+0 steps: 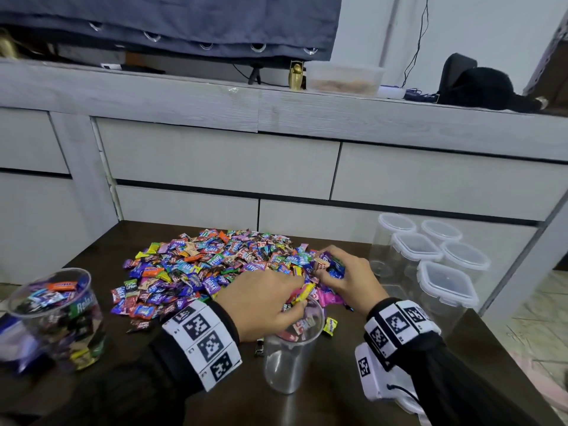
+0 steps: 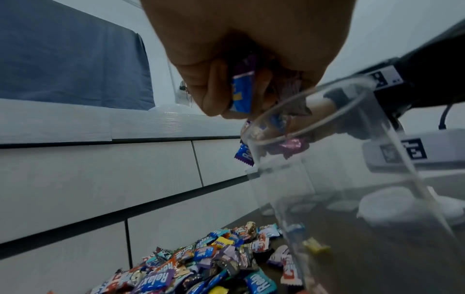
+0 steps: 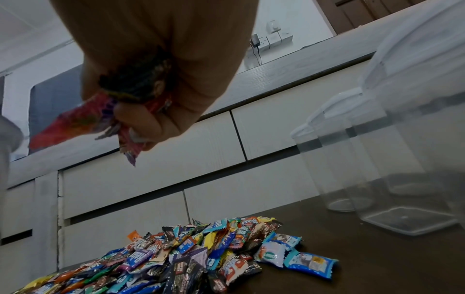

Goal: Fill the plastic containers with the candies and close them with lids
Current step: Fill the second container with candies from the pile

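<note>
A big heap of wrapped candies (image 1: 212,265) (image 3: 191,256) lies on the dark table (image 1: 338,407). In front of it stands a clear round container (image 1: 290,355) (image 2: 327,179) with no lid, almost bare inside. My left hand (image 1: 270,302) (image 2: 239,65) hovers over its mouth, fingers curled round a bunch of candies (image 2: 241,91); some are falling at the rim. My right hand (image 1: 341,272) (image 3: 161,75) is just behind the container, above the heap's right edge, gripping a fistful of candies (image 3: 110,111).
A round container (image 1: 58,315) full of candies stands at the left, without a lid. Several lidded clear containers (image 1: 436,265) (image 3: 377,159) cluster at the table's right rear. A grey drawer unit (image 1: 276,155) rises right behind the table. A few loose candies (image 1: 330,325) lie beside the open container.
</note>
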Demonstrator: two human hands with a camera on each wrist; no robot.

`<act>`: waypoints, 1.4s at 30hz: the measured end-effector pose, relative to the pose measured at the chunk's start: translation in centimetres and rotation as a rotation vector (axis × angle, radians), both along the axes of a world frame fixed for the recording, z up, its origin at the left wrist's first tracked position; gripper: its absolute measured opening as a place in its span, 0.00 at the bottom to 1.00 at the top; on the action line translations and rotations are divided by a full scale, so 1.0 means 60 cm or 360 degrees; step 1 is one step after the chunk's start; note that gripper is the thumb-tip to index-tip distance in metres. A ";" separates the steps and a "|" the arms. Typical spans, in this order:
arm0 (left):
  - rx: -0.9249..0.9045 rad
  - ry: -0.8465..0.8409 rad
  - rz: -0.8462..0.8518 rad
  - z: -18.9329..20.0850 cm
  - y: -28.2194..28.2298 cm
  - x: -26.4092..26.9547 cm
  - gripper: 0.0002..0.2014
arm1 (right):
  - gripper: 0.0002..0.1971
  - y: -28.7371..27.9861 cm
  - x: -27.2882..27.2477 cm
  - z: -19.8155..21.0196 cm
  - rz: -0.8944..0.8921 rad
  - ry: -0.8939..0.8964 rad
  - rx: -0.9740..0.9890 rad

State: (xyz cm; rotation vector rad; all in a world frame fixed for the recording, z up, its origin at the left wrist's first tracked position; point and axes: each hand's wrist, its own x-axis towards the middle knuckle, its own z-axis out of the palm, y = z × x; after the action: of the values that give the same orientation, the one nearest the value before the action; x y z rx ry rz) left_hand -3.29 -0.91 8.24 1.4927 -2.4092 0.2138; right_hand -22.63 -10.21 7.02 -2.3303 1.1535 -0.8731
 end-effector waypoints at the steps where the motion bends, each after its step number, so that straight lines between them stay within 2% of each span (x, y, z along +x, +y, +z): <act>1: 0.0007 -0.0092 0.0006 -0.002 -0.001 -0.002 0.12 | 0.12 0.000 -0.001 0.000 -0.0006 0.0013 -0.0005; 5: 0.0006 -0.0435 -0.0012 0.001 -0.010 -0.009 0.20 | 0.12 0.000 -0.004 -0.002 -0.0006 0.0057 -0.0018; 8: 0.0095 -0.0614 -0.0016 0.015 -0.015 -0.017 0.20 | 0.12 -0.002 -0.006 -0.003 -0.0012 0.0095 -0.0035; 13: 0.0182 -0.0720 -0.0087 0.032 -0.022 -0.034 0.19 | 0.12 -0.003 -0.006 -0.002 0.0006 0.0104 -0.0019; 18: 0.0132 -0.0592 -0.0048 0.025 -0.013 -0.048 0.15 | 0.11 -0.001 -0.006 0.008 0.0006 0.0043 -0.0098; 23: 0.0248 -0.0539 0.0010 0.027 -0.012 -0.051 0.24 | 0.12 0.001 0.000 0.017 0.0032 0.0023 -0.0100; 29: 0.0357 -0.0391 -0.0025 0.030 -0.017 -0.041 0.16 | 0.13 0.002 0.002 0.016 0.0039 0.0055 -0.0084; 34: 0.0356 -0.0284 -0.0092 0.018 -0.012 -0.046 0.16 | 0.13 0.001 -0.001 0.016 0.0029 0.0080 -0.0104; 42: 0.0296 0.0065 -0.0176 0.000 0.002 -0.052 0.09 | 0.13 0.002 -0.008 0.016 0.0001 0.0077 -0.0116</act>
State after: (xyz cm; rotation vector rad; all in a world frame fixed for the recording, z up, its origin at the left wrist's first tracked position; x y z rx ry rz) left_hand -6.38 -0.82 8.23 1.4170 -2.5280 -0.0663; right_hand -23.10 -10.10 7.95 -2.4228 1.1585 -0.8768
